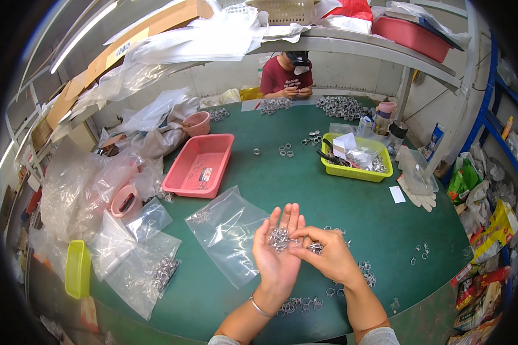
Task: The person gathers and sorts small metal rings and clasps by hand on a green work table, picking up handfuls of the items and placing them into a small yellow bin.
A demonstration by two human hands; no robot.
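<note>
Head view. Step in hand, as I judge it: counting or sorting small metal rings (pixel 279 237) out of my palm.

- My left hand (pixel 278 248): held flat, palm up, fingers spread apart, cupping a small heap of the rings over the green table (pixel 305 184).
- My right hand (pixel 326 253): fingertips pinched together on a few rings at the edge of the left palm.
- Clear plastic bag (pixel 227 236): lying flat just left of my hands, nearly empty.
- Loose rings (pixel 299 303): scattered near my wrists.

Next move, likely: a fine pinch, so none spill.
</note>
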